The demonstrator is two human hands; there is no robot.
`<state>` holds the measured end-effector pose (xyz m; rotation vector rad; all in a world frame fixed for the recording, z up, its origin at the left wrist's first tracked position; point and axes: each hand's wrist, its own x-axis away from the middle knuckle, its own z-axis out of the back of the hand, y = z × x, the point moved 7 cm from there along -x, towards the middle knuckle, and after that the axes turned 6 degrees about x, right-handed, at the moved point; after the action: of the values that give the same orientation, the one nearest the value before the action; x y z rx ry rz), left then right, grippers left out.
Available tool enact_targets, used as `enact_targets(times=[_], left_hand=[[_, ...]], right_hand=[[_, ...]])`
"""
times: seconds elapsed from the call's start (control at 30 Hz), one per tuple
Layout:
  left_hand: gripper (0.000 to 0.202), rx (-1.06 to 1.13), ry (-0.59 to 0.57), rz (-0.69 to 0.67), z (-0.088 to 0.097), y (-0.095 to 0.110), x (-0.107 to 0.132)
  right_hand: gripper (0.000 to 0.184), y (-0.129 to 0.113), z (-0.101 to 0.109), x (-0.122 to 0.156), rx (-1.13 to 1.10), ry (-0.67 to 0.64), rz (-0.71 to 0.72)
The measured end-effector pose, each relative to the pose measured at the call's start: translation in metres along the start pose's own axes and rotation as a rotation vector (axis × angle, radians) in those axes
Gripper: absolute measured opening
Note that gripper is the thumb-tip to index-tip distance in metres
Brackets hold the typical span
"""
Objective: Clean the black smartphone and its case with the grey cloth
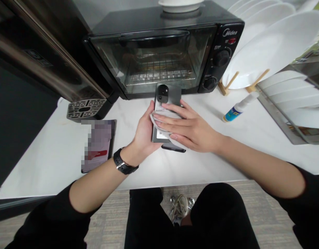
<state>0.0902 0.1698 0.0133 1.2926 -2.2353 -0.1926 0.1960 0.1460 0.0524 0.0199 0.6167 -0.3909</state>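
My left hand (146,133) grips a grey smartphone (167,97) from below, its back facing up with a round camera module at the top. My right hand (187,126) lies across the phone's back, pressing a crumpled white cloth (159,121) against it. The cloth hides the middle of the phone. A dark slab, perhaps a second phone (173,148), lies on the counter, partly hidden under the held phone. A black watch (124,161) circles my left wrist.
A black Midea toaster oven (154,57) stands just beyond my hands, with a white bowl on top. To the left lie a tablet with a pixelated screen (98,145) and a black appliance (45,69). White plates (268,48) stand in racks at right, near a small spray bottle (238,108).
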Motion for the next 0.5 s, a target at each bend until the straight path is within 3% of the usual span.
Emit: enact_targets(times=[0.1,0.2,0.3,0.37,0.43,0.5], left_hand=[[0.061,0.003,0.022,-0.124,-0.004,0.015,0.0],[0.052,-0.02,0.012,-0.163,-0.004,0.015,0.0],[0.047,-0.086,0.007,-0.019,0.002,-0.004,0.0],[0.049,-0.128,-0.001,0.114,0.007,-0.019,0.001],[0.051,-0.158,-0.013,0.201,0.01,-0.029,0.002],[0.051,-0.155,-0.022,0.199,0.01,-0.03,0.002]], right_hand=[[0.046,0.001,0.002,0.001,0.008,0.035,0.007],[0.05,0.024,0.009,0.006,0.113,0.103,-0.205],[0.053,0.045,0.014,0.012,0.192,0.123,-0.393],[0.055,0.049,0.014,0.013,0.192,0.119,-0.429],[0.055,0.044,0.014,0.01,0.157,0.11,-0.385],[0.053,0.031,0.01,0.006,0.09,0.083,-0.269]])
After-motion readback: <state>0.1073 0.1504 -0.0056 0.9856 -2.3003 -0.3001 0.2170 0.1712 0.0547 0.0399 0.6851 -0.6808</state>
